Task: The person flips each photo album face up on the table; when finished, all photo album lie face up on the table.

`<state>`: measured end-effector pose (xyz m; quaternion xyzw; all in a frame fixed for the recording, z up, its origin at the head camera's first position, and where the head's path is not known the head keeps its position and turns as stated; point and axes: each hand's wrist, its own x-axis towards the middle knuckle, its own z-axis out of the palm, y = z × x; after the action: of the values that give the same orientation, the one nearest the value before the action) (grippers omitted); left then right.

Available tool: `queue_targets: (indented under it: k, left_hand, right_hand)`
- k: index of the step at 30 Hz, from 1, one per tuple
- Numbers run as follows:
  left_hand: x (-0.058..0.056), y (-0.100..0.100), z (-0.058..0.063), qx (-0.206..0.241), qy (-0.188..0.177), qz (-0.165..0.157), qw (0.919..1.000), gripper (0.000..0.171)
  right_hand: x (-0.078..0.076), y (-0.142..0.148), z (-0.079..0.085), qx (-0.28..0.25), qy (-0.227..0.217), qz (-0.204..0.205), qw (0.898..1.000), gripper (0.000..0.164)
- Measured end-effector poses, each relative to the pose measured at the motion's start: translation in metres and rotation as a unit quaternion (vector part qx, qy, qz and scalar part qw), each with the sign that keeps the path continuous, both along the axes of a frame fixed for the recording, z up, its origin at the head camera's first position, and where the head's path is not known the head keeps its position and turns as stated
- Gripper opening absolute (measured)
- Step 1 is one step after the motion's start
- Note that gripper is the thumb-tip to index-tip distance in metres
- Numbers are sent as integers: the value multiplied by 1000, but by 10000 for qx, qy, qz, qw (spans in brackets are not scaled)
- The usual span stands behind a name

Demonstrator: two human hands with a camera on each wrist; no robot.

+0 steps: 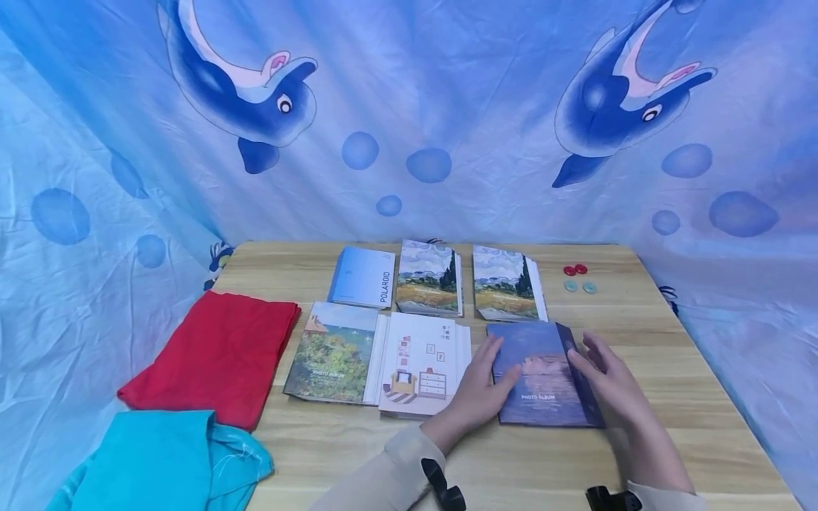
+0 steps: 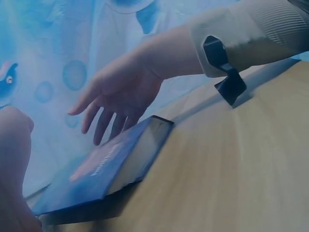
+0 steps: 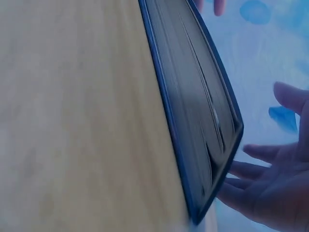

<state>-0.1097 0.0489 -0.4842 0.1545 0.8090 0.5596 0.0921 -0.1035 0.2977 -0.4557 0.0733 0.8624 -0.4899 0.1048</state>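
A purple-blue photo album with a pink patch on its cover lies at the right of the front row. My left hand rests at its left edge, fingers extended and thumb over the cover. Beside the dark spine on the right is my right hand, fingers spread and relaxed. In the left wrist view, the right hand reaches along the far side of the album. The right wrist view shows the page edges of the album, with my right hand close to its corner.
Left of it lie a white album with a furniture drawing and a green garden album. Behind are a blue Polaroid album and two landscape albums. Red buttons, teal buttons, red cloth and turquoise cloth flank them.
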Motion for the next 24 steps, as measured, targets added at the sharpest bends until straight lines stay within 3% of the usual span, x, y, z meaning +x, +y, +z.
queue_targets:
  k: [7,12,16,20,22,24]
  left_hand:
    - [5,8,-5,-84,-430,101,9990,69]
    - [7,12,-5,-128,-493,189,9985,72]
    - [9,15,-5,-18,-551,372,9978,78]
    - [11,21,-10,218,-543,546,9968,78]
    - [12,24,-13,289,-453,626,9966,77]
    - [12,26,-15,310,-318,717,9964,76]
  right_hand:
    - [6,5,-7,-224,-231,262,9991,88]
    - [7,0,-11,-1216,-381,186,9917,79]
    - [10,-6,-15,-2593,-441,10,9648,74]
    - [13,-10,-21,-3784,-243,-346,9247,56]
    - [12,-11,-22,-3973,39,-480,9164,41]
    - [8,-13,-19,-3995,348,-551,9144,33]
